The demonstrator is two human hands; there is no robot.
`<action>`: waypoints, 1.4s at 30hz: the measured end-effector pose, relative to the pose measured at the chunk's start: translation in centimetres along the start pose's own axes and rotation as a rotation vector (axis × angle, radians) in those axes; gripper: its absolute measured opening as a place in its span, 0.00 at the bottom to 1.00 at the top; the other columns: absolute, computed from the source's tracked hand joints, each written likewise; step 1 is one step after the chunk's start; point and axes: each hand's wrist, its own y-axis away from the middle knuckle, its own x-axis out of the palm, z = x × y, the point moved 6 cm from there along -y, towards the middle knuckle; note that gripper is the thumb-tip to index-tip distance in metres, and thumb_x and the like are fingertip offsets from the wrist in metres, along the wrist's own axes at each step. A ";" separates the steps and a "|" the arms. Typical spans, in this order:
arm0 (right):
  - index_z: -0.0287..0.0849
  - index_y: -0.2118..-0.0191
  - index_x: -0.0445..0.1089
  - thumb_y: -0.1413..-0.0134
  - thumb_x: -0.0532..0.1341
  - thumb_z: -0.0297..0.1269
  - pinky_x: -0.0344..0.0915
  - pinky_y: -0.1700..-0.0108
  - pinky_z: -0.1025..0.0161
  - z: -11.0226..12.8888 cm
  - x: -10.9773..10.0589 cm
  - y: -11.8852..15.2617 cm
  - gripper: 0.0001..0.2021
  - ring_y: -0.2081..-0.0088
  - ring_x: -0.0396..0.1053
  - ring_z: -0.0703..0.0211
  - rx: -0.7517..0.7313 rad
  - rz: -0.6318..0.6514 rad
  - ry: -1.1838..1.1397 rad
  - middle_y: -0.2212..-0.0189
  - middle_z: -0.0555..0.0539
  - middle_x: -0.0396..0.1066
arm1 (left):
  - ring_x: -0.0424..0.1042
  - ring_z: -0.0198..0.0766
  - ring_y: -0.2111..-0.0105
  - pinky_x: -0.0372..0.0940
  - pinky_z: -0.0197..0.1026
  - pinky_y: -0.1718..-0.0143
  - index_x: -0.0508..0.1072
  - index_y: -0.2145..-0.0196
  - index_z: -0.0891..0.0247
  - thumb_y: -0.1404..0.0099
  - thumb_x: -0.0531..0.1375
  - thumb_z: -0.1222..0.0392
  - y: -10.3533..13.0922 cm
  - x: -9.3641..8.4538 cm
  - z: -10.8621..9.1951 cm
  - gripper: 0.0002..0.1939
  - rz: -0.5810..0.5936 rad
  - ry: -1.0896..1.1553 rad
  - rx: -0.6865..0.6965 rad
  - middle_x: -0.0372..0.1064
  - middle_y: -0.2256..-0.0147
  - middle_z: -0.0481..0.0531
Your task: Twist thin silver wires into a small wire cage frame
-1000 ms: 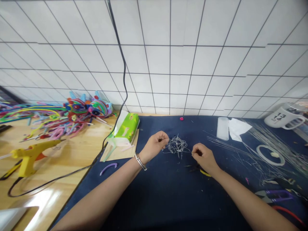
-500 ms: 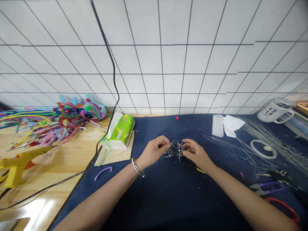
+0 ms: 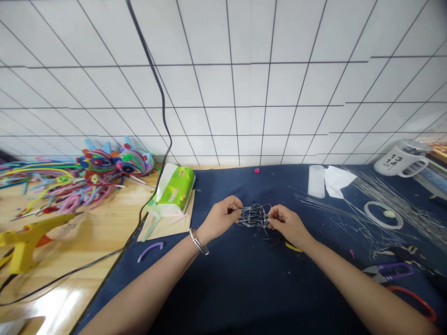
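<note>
A small openwork frame of silvery wire [image 3: 254, 216] is held between my two hands, above the dark blue cloth [image 3: 244, 279]. My left hand [image 3: 225, 215] pinches its left end between thumb and fingers; a silver bangle [image 3: 198, 242] circles that wrist. At the right end, my right hand [image 3: 283, 222] has its thumb and fingers pressed together on the wire. Fingertips cover both ends of the frame. Something yellow [image 3: 293, 247] lies just below my right hand, partly hidden.
Left: yellow glue gun [image 3: 24, 242], colourful pipe cleaners [image 3: 70, 186], green tissue pack [image 3: 178, 186], black cable [image 3: 164, 107], purple curved piece [image 3: 150, 250]. Right: loose wires [image 3: 394, 200], wire coil [image 3: 382, 227], purple-handled snips [image 3: 394, 271], red handle [image 3: 415, 298], white mug [image 3: 400, 160].
The wire frame has turned and now looks longer and more open. My right hand has moved slightly right, and its fingers have closed on the wire. My left hand has shifted slightly left.
</note>
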 end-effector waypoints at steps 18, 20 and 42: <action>0.43 0.68 0.63 0.51 0.57 0.35 0.65 0.66 0.64 -0.2 -1.0 -0.5 0.04 0.72 0.69 0.62 -0.030 -0.040 0.029 0.75 0.53 0.65 | 0.60 0.40 0.47 0.58 0.43 0.51 0.59 0.48 0.56 0.49 0.58 0.74 -0.7 1.4 0.8 0.31 0.265 0.391 0.035 0.58 0.47 0.56; 0.43 0.68 0.63 0.51 0.57 0.35 0.64 0.67 0.64 -0.2 -0.7 -0.5 0.03 0.72 0.69 0.63 -0.041 -0.027 0.026 0.75 0.54 0.65 | 0.59 0.41 0.46 0.58 0.43 0.51 0.61 0.51 0.57 0.48 0.57 0.75 -0.9 1.6 0.8 0.28 0.267 0.379 0.076 0.57 0.46 0.56; 0.44 0.71 0.66 0.54 0.55 0.31 0.59 0.70 0.65 1.2 -1.1 0.2 0.03 0.74 0.61 0.64 -0.160 -0.123 0.276 0.76 0.53 0.63 | 0.64 0.32 0.69 0.60 0.36 0.64 0.64 0.73 0.65 0.48 0.56 0.71 -1.0 0.6 1.1 0.05 0.068 0.015 0.219 0.65 0.69 0.49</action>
